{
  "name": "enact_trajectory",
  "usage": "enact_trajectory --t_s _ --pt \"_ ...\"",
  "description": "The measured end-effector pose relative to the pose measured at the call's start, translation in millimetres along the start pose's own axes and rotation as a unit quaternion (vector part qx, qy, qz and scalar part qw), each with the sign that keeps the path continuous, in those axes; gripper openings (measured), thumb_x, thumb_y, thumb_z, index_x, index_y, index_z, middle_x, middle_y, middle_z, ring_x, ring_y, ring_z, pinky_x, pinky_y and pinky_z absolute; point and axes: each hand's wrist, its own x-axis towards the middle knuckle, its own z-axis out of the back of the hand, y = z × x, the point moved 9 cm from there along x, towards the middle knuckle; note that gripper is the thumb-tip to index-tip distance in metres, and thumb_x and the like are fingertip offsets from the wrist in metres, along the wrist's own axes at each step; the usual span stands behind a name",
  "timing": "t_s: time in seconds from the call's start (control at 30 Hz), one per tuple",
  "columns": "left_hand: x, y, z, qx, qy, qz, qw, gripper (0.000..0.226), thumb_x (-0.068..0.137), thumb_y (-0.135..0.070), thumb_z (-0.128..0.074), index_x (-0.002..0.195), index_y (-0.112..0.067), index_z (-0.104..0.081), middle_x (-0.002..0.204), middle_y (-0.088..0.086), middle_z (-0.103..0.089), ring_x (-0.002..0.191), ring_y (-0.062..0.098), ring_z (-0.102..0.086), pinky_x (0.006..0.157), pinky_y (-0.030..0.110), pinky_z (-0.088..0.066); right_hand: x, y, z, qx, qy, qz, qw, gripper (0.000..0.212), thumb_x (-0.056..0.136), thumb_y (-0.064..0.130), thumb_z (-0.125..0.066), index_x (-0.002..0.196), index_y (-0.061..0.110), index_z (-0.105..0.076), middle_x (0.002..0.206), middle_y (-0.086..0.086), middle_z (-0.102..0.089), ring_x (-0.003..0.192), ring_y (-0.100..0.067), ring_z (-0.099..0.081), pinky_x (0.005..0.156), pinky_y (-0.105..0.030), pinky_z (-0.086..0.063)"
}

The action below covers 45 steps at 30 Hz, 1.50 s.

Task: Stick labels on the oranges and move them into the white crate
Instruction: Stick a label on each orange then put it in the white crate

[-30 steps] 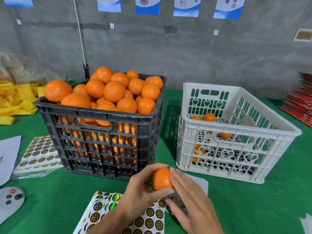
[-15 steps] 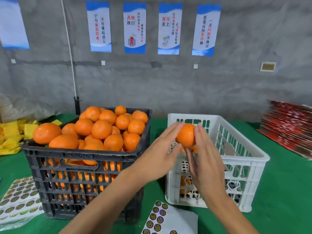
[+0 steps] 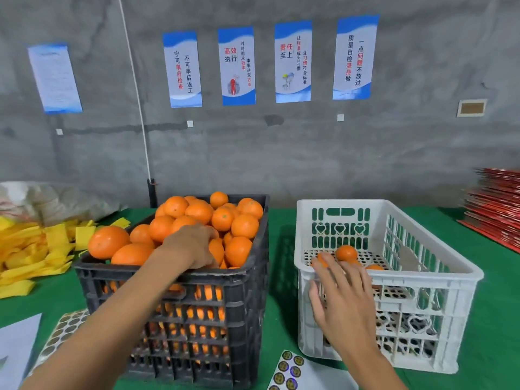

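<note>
Right hand (image 3: 342, 295) empty now, fingers spread just before the white crate (image 3: 439, 280) at its near wall. The orange it carried half a second ago is gone, seemingly among the labelled fruit (image 3: 346, 253) inside. Left hand (image 3: 191, 246) curls onto the next orange in the heaped black crate (image 3: 242, 280); sticker sheet (image 3: 289, 371) lies near.

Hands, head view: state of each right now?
Left hand: on the oranges in the black crate, fingers hidden; grip cannot be told.
Right hand: open, fingers spread, empty, at the white crate.
</note>
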Motion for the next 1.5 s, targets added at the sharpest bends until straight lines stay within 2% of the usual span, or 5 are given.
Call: enact_trajectory --t_s 0.27,0.73,0.9,1.17,1.5 --pt "-10 -2 10 -0.051 -0.083 -0.018 0.995 0.069 0.073 -0.045 -0.083 0.137 -0.04 -0.057 0.124 -0.003 -0.068 0.113 0.023 -0.062 0.079 0.036 -0.052 -5 -6 -1 0.014 0.011 0.008 1.0 0.039 0.094 0.027 -0.062 0.129 0.012 -0.069 0.131 -0.006 -0.067 0.118 -0.031 -0.061 0.11 -0.052 -0.041" --pt "-149 -98 -12 -0.643 -0.159 -0.235 0.712 0.062 0.078 -0.04 -0.086 0.134 -0.04 -0.061 0.124 -0.012 -0.068 0.108 0.017 -0.073 0.08 0.024 -0.062 -27 77 40 0.422 0.029 -0.054 0.904 0.083 0.096 0.046 -0.062 0.16 0.038 -0.01 0.13 0.043 -0.045 0.113 -0.004 -0.064 0.086 -0.04 -0.06" --pt "-137 -111 -124 -0.637 0.012 -0.187 0.748 0.053 0.09 -0.046 -0.078 0.135 -0.034 -0.054 0.096 0.001 -0.07 0.071 0.011 -0.069 0.066 0.022 -0.056 -94 45 -2 0.304 0.243 -0.061 0.919 0.07 0.098 0.065 -0.045 0.153 0.061 -0.001 0.136 0.023 -0.056 0.117 0.003 -0.056 0.095 -0.029 -0.053" --pt "-139 -112 -245 -0.476 0.107 -0.198 0.85 0.069 0.085 -0.078 -0.063 0.14 -0.058 -0.027 0.127 -0.036 -0.046 0.115 0.0 -0.061 0.095 0.029 -0.057 -179 4 -54 0.205 0.453 0.015 0.868 0.072 0.093 0.083 -0.033 0.152 0.041 -0.04 0.158 0.029 -0.03 0.143 0.01 -0.024 0.121 -0.03 -0.028" --pt "-138 -106 -247 -0.524 0.062 -0.167 0.833 0.064 0.089 -0.075 -0.061 0.14 -0.054 -0.028 0.122 -0.034 -0.048 0.105 0.009 -0.067 0.084 0.027 -0.059 -183 -8 -67 0.209 0.444 -0.027 0.871 0.072 0.091 0.08 -0.042 0.148 0.036 -0.052 0.16 0.03 -0.027 0.147 0.008 -0.019 0.12 -0.016 -0.01"
